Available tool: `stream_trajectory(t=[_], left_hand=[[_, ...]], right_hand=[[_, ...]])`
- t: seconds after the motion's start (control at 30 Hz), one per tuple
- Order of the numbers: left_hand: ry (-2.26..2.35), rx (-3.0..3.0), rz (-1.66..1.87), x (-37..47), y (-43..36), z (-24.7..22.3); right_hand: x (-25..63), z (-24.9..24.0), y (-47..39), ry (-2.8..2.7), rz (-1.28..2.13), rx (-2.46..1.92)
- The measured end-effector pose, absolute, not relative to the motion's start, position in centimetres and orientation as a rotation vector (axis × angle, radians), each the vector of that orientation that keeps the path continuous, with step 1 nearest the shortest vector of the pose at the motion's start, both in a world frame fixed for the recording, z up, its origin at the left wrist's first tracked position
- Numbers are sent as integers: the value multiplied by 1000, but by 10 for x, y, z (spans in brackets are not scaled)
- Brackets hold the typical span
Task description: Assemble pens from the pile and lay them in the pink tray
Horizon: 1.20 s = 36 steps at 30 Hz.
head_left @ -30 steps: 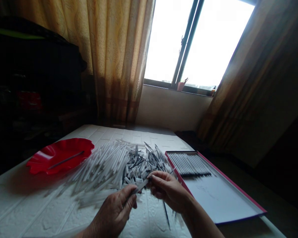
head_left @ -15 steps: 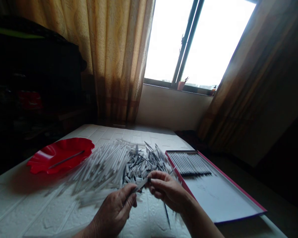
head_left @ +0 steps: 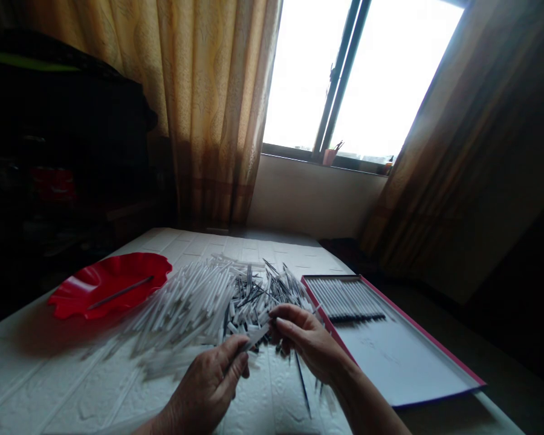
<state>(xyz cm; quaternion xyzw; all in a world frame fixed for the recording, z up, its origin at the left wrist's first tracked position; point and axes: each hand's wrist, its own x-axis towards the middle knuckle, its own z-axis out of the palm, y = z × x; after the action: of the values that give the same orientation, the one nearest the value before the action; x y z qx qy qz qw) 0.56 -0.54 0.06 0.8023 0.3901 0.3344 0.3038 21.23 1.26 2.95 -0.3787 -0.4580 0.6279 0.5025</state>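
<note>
My left hand [head_left: 213, 380] is closed around a slim whitish pen barrel [head_left: 257, 335] that points up and to the right. At the barrel's far end, my right hand [head_left: 306, 338] has its thumb and fingers pinched together; whether they hold a small part there is hidden. Just beyond my hands lies a heap of black-and-white pen parts [head_left: 249, 302], with thin dark refills among them. Left of it spreads a pile of white tubes [head_left: 194, 296]. One thin dark stick [head_left: 302, 383] rests on the table below my right hand.
A red wavy-edged dish [head_left: 113, 272] with a single stick in it stands on the left. To the right is a shallow box [head_left: 417, 362] with a red rim, holding a row of white pens [head_left: 349, 296]. Curtains and a window [head_left: 344, 78] are behind the table.
My right hand has shifted slightly up at the barrel's end, and the dark tip seen at its fingertips before no longer shows clearly. My left hand holds the barrel in the same place.
</note>
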Motion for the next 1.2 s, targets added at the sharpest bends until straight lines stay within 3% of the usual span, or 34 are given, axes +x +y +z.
stream_trajectory(t=[0.53,1.0,1.2], left_hand=[[1083,2194,877,5,-5,2],[1099,2351,951,2,-3,-4],[1052,2435,991,2,-2,-5]], right_hand=[[209,29,11,-1330,1385,-913],[218,35,8,-1933,673,-1210],[217,40,4,-2084,606,-1272]])
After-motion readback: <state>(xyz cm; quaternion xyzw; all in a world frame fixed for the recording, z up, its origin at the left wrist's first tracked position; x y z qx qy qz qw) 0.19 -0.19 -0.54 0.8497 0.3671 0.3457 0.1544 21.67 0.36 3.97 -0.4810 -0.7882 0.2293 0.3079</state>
